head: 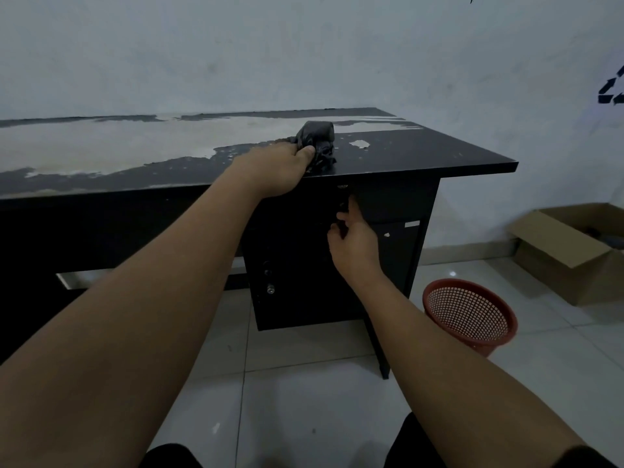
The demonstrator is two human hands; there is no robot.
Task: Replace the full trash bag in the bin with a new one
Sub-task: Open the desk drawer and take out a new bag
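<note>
**Left hand.** The left hand (287, 167) is being laid over the near part of a crumpled dark grey trash bag (319, 136). The thumb is being pressed against the plastic and the fingers are being closed into its folds, so the bag is being grasped.

**Trash bag.** The bag is being carried by the bench (422, 153), close to the front edge and towards the right end. It is lying on the black part of a top whose coating is worn pale across much of the left.

**Right hand.** The right hand (353, 244) is being held lower, against the upper front of the black drawer unit (304, 292) beneath the bench. Its fingers are being bent towards the dark panel; whether anything is being gripped there cannot be told.

**Surroundings.** A red mesh wastebasket (472, 315) is being shown on the tiled floor (304, 400), to the right of the drawer unit and well apart from both hands. Farther right, an open cardboard box (553, 251) is being shown near the pale wall (304, 45), on which part of a dark recycling mark (613, 92) is being cut off by the frame edge.
</note>
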